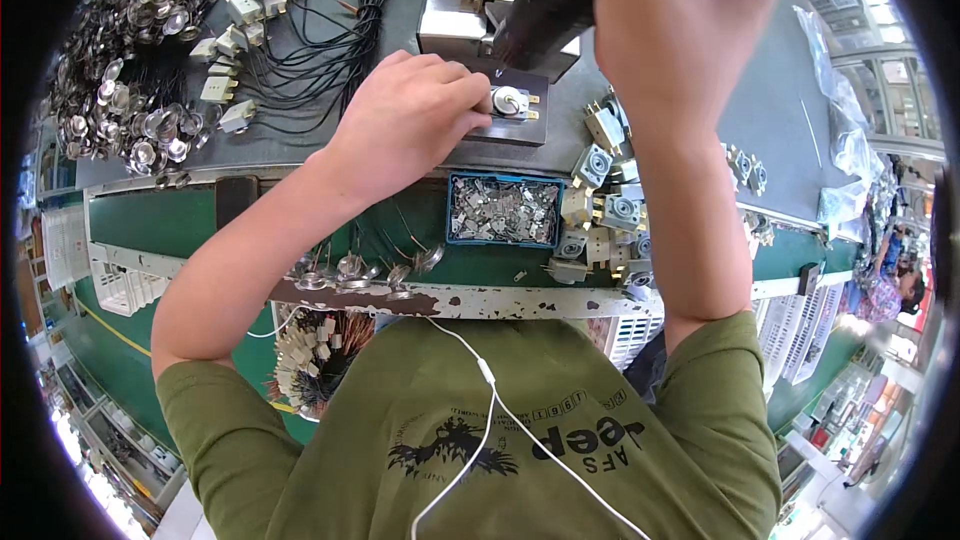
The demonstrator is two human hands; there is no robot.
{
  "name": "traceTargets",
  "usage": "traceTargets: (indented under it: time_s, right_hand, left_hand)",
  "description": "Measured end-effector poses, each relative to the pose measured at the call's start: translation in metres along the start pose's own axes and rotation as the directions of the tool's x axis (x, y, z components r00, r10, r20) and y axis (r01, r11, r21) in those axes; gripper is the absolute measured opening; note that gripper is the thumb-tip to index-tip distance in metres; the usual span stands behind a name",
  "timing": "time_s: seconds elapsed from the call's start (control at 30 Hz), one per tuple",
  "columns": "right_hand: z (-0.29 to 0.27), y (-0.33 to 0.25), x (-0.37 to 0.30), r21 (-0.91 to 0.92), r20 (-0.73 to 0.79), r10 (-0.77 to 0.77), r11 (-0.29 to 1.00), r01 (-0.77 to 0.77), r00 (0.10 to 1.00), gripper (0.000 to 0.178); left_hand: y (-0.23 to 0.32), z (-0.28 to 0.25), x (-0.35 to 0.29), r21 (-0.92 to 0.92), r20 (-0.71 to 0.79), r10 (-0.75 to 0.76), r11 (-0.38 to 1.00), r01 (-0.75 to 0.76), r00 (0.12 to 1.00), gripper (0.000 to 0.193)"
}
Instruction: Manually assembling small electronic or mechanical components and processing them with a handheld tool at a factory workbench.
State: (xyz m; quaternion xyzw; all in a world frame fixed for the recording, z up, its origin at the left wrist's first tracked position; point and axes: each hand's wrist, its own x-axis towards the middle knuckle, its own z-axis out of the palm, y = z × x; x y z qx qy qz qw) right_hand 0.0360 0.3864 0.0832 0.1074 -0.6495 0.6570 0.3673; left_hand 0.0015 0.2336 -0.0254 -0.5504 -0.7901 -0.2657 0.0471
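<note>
My left hand is closed, its fingertips pressed together at the left side of a small switch-like part with a white round middle and brass terminals. That part sits on a dark metal block. From the upper right, my right hand grips a thick black power screwdriver. Its tip points down toward the block, just above the part. Most of the right fingers are cut off by the top edge.
A blue tray of small metal pieces stands before the block. Several square switch parts pile up to its right. Black wires with white connectors and many shiny round metal parts lie at the left. Clear plastic bags hang along the right.
</note>
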Motion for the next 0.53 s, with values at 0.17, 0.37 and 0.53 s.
traceTargets:
  time_s: [0.17, 0.37, 0.53]
  right_hand:
    - [0.003, 0.001, -0.021, 0.102, -0.085, -0.023, 0.994, 0.031, 0.996, 0.073]
    - [0.002, 0.001, -0.024, 0.124, -0.146, -0.026, 0.991, 0.044, 0.989, 0.079]
    - [-0.007, 0.012, -0.025, 0.194, -0.034, 0.072, 0.979, -0.064, 0.997, 0.084]
  left_hand:
    - [-0.002, 0.006, 0.000, 0.033, -0.080, 0.037, 0.999, -0.035, 0.996, 0.012]
    - [-0.007, 0.010, -0.007, -0.032, -0.053, 0.014, 0.999, -0.016, 0.999, 0.012]
    - [-0.007, 0.008, -0.006, -0.065, -0.023, -0.016, 0.998, 0.014, 1.000, 0.011]
